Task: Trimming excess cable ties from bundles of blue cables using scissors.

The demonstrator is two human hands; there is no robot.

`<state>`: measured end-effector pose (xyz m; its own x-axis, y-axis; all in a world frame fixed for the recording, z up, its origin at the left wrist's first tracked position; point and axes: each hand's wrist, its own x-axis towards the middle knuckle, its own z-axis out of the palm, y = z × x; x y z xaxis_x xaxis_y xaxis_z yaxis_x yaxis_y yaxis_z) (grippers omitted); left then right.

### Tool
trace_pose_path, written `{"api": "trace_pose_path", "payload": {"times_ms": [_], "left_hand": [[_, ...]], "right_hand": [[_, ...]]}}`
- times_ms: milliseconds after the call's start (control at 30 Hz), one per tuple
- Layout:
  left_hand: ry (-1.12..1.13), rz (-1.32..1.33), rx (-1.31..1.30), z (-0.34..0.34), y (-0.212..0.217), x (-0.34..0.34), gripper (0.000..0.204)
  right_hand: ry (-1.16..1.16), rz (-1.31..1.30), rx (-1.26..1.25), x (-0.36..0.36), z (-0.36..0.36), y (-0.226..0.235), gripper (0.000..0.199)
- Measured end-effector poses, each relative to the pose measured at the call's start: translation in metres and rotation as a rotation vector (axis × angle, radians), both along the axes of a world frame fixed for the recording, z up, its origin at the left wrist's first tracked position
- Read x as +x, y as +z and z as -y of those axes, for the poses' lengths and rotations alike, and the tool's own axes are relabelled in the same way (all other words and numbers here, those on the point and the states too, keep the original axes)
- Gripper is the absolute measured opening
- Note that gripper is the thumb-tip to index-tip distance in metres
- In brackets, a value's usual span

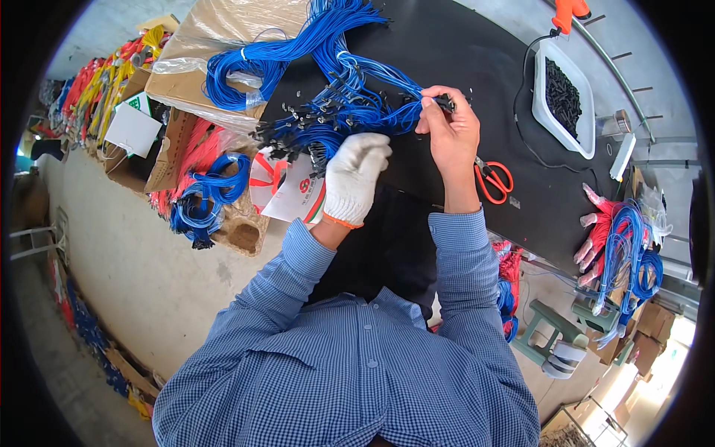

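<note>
My right hand (449, 127), bare, is closed in a pinch around blue wires (383, 73) near their dark ends. Those wires run up and left to a bundle that bends over the black table. My left hand (358, 167) wears a white knit glove with an orange cuff. Its fingers curl inward beside the heap of black-tipped wire ends (316, 112); whether anything is inside them is hidden. Red-handled scissors (493, 181) lie on the table just right of my right wrist.
A white tray (538, 97) of small black parts stands at the right, beside a black cord and an orange tool (569, 13). Plastic-wrapped cardboard (175, 82) supports a blue wire coil (223, 86) at upper left. Red and blue wire bundles (629, 231) hang at the table's right edge.
</note>
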<state>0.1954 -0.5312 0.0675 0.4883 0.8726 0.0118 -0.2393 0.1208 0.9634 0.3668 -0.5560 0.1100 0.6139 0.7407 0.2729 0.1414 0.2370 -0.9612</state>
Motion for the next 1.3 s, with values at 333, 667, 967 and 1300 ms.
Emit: {"api": "trace_pose_path", "payload": {"times_ms": [333, 667, 967, 1300], "left_hand": [[0.100, -0.617, 0.359, -0.028, 0.061, 0.003, 0.076], [0.149, -0.631, 0.430, -0.046, 0.052, -0.022, 0.028], [0.126, -0.905, 0.798, -0.021, 0.016, -0.020, 0.025], [0.120, -0.886, 0.799, -0.009, 0.010, -0.015, 0.021]], "right_hand": [[0.012, 0.081, -0.045, 0.006, -0.002, 0.015, 0.010], [0.092, 0.049, -0.213, 0.021, -0.006, 0.041, 0.010], [-0.191, 0.077, -0.364, 0.002, 0.028, -0.001, 0.012], [-0.251, 1.011, -0.150, -0.047, 0.010, 0.062, 0.009]]}}
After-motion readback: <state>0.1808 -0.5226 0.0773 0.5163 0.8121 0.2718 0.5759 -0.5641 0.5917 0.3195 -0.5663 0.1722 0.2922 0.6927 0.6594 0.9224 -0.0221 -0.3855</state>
